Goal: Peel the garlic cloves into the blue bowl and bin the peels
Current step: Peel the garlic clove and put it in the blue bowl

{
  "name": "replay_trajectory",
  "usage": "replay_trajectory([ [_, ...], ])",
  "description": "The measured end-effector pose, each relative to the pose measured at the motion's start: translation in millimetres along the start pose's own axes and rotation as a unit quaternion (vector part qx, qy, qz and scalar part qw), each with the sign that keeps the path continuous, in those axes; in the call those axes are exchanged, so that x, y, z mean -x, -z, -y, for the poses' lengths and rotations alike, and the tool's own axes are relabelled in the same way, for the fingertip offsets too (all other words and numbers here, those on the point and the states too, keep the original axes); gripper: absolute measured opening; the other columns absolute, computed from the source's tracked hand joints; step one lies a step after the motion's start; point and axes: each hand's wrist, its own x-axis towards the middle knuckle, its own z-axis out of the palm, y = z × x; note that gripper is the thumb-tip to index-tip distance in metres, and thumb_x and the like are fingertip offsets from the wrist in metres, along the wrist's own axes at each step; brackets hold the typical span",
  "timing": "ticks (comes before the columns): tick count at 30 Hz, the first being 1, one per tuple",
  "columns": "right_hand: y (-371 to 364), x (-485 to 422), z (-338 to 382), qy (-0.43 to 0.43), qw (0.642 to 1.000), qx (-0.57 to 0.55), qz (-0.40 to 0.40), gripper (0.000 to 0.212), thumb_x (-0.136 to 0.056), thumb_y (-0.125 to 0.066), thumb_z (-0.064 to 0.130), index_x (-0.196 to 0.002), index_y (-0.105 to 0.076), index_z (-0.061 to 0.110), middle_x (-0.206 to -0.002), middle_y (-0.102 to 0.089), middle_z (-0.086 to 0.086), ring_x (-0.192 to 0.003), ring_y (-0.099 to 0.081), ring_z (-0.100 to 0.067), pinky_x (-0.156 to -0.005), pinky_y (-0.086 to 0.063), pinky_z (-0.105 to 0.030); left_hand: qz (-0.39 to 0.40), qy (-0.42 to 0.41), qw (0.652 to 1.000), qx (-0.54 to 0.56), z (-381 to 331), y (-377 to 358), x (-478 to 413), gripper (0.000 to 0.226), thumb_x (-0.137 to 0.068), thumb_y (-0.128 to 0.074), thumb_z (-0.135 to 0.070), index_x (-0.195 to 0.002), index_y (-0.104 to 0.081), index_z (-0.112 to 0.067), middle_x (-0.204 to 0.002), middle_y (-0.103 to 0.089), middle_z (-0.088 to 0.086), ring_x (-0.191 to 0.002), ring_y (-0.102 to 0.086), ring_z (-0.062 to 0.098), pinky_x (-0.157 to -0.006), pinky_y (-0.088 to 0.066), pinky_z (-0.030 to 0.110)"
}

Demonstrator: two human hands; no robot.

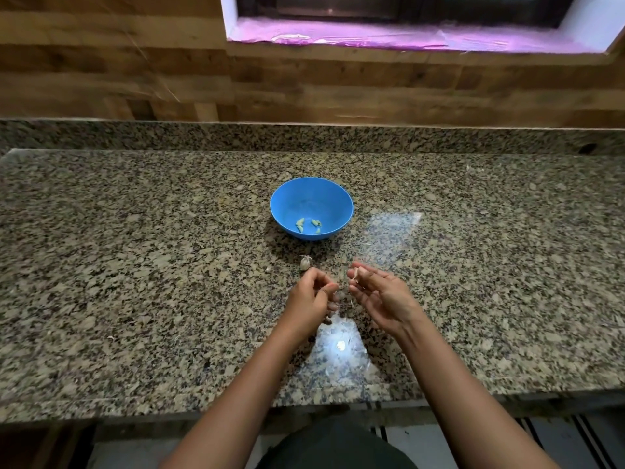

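The blue bowl stands on the granite counter and holds several peeled cloves. An unpeeled garlic clove lies on the counter just in front of the bowl. My left hand is below that clove, fingers curled round a clove that shows only partly at its fingertips. My right hand is beside it, a little apart, pinching a pale strip of peel between thumb and forefinger. No bin is in view.
The speckled granite counter runs the full width, with a raised back edge and a wooden wall behind. Small peel scraps lie near my hands. A window sill with pink lining is above. The counter's front edge is close to my body.
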Motion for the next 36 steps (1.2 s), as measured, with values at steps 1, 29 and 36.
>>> replay_trajectory([
  [1,0.2,0.2,-1.3,-0.001,1.0,0.012,0.002,0.014,-0.091,-0.049,-0.002,-0.099,-0.061,-0.004,-0.083,-0.065,-0.014,-0.072,-0.061,-0.018,-0.062,-0.056,-0.021,-0.009,0.011,1.0,0.021,-0.5,-0.8,-0.2,0.01,-0.094,-0.053,-0.008,-0.09,-0.055,-0.018,-0.089,-0.064,0.003,-0.073,-0.063,0.012,-0.074,-0.057,0.035],
  [29,4.0,-4.0,-6.1,-0.055,0.996,0.038,0.052,0.014,-0.083,-0.053,-0.005,-0.093,-0.063,-0.007,-0.092,-0.068,-0.02,-0.081,-0.067,-0.023,-0.071,-0.059,-0.028,0.049,0.008,0.997,0.062,2.7,-0.5,-11.6,0.008,-0.088,-0.063,-0.019,-0.087,-0.06,-0.012,-0.086,-0.064,0.009,-0.081,-0.063,0.022,-0.083,-0.055,0.044],
  [36,2.3,-1.9,-7.8,-0.024,0.996,0.054,0.068,0.012,-0.08,-0.055,-0.01,-0.089,-0.063,-0.007,-0.083,-0.067,-0.018,-0.066,-0.067,-0.02,-0.064,-0.057,-0.026,0.077,0.054,0.976,0.195,-0.9,-0.6,-8.1,0.006,-0.092,-0.055,-0.012,-0.089,-0.053,-0.007,-0.076,-0.063,0.003,-0.063,-0.064,0.007,-0.063,-0.053,0.02],
])
